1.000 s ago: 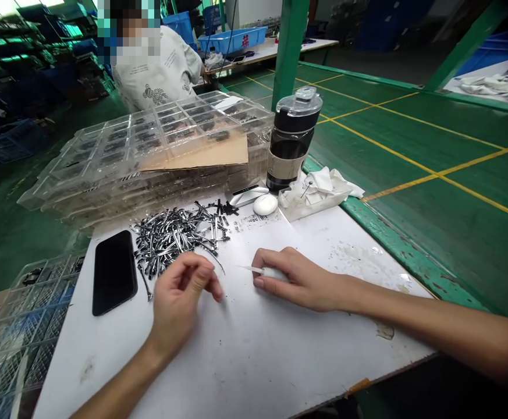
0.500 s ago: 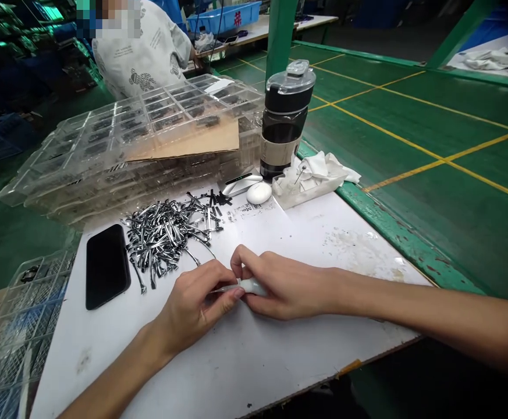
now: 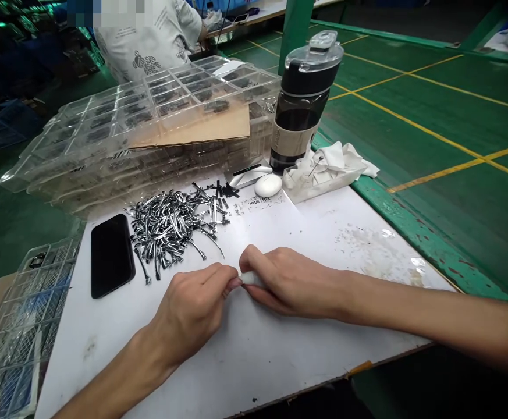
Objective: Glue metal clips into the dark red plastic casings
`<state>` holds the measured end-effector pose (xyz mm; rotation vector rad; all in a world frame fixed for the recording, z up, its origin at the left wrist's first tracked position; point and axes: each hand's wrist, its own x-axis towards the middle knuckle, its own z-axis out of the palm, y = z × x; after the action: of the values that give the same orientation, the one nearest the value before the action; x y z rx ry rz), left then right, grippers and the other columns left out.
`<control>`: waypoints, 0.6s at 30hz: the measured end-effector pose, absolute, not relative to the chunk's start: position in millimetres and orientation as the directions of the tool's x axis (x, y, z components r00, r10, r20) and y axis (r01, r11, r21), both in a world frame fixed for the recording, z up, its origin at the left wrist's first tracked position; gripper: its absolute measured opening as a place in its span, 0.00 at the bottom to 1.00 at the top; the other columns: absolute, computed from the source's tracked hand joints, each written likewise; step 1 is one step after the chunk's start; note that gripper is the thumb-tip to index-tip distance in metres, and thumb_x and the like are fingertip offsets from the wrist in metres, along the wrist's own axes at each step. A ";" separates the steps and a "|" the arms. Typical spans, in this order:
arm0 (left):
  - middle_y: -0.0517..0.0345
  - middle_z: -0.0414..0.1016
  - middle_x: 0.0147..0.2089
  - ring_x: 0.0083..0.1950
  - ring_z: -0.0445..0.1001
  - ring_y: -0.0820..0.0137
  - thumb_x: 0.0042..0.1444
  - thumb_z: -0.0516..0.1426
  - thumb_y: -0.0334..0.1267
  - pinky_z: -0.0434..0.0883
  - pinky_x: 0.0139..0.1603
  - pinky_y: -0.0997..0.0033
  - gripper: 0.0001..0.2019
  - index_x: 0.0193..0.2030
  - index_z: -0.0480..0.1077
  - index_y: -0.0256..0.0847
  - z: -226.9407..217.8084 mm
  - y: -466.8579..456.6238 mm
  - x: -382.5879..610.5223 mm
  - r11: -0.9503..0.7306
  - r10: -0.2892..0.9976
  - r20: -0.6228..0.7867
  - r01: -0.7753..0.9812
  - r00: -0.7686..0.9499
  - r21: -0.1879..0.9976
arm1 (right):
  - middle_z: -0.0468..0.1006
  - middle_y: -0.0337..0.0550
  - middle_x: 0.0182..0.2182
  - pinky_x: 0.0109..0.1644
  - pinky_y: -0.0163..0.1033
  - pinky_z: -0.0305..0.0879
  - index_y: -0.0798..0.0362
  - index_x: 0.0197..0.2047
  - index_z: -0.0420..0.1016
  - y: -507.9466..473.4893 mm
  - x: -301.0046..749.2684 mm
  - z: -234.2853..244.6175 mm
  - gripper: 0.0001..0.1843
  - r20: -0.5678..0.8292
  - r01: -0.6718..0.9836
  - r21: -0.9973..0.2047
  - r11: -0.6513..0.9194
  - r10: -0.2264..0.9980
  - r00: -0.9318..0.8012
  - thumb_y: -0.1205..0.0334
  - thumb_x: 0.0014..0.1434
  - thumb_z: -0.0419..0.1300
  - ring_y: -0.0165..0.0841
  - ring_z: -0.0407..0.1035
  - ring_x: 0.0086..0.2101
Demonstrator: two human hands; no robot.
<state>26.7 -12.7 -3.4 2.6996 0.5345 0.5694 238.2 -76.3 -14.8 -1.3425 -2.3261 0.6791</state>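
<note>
My right hand (image 3: 286,280) rests on the white table (image 3: 280,349) with its fingers curled round a small white applicator (image 3: 248,279); only its end shows. My left hand (image 3: 192,311) meets it from the left, thumb and fingers pinched at the applicator's tip. What the left fingers hold there is hidden. Just beyond both hands lies a heap of small shiny metal parts (image 3: 170,227).
A black phone (image 3: 112,255) lies left of the heap. Stacked clear compartment trays (image 3: 149,134) with a cardboard sheet (image 3: 196,132) fill the back; a dark bottle (image 3: 301,99), a white mouse-like item (image 3: 268,185) and a cloth-filled tray (image 3: 323,171) stand at the right. Another person sits behind. Wire baskets (image 3: 13,337) at left.
My left hand moved right from the table to join my right hand at the applicator's tip. The long thin tip seen earlier is now covered by the fingers.
</note>
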 end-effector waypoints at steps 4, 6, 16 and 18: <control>0.65 0.65 0.23 0.23 0.62 0.77 0.69 0.52 0.32 0.60 0.26 0.75 0.13 0.32 0.71 0.38 6.4 -11.6 26.7 -0.682 0.560 0.113 0.380 0.821 0.625 | 0.74 0.41 0.29 0.26 0.38 0.45 0.54 0.45 0.58 -76.4 236.1 -21.7 0.01 0.152 0.769 -0.371 0.520 0.851 -0.502 0.68 0.70 0.48 0.35 0.64 0.24; 0.67 0.64 0.20 0.22 0.62 0.77 0.70 0.52 0.36 0.60 0.26 0.75 0.16 0.30 0.71 0.39 9.7 -9.3 27.2 -0.550 0.602 -0.019 0.431 0.798 0.715 | 0.72 0.40 0.27 0.25 0.38 0.42 0.53 0.43 0.59 -76.6 235.8 -23.8 0.06 0.203 0.794 -0.271 0.544 0.838 -0.506 0.70 0.70 0.44 0.34 0.60 0.22; 0.68 0.69 0.17 0.20 0.65 0.77 0.70 0.52 0.41 0.62 0.27 0.77 0.16 0.32 0.72 0.41 14.6 4.8 23.6 -0.353 0.553 -0.203 0.448 0.808 0.821 | 0.69 0.37 0.29 0.30 0.36 0.53 0.53 0.47 0.59 -81.4 248.6 -0.4 0.09 -0.061 0.616 -0.740 0.270 0.885 -0.462 0.59 0.70 0.54 0.32 0.63 0.27; 0.68 0.68 0.18 0.21 0.66 0.76 0.70 0.53 0.41 0.63 0.28 0.76 0.15 0.32 0.72 0.41 15.9 15.4 16.5 -0.340 0.633 -0.149 0.446 0.760 0.828 | 0.67 0.35 0.29 0.32 0.35 0.56 0.51 0.44 0.60 -82.2 256.0 7.4 0.10 -0.119 0.519 -0.841 0.154 0.883 -0.454 0.55 0.69 0.56 0.31 0.62 0.29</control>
<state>16.5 15.4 15.9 1.9915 0.8141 0.2448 256.0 -82.2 7.4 -1.3358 -2.0349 1.2233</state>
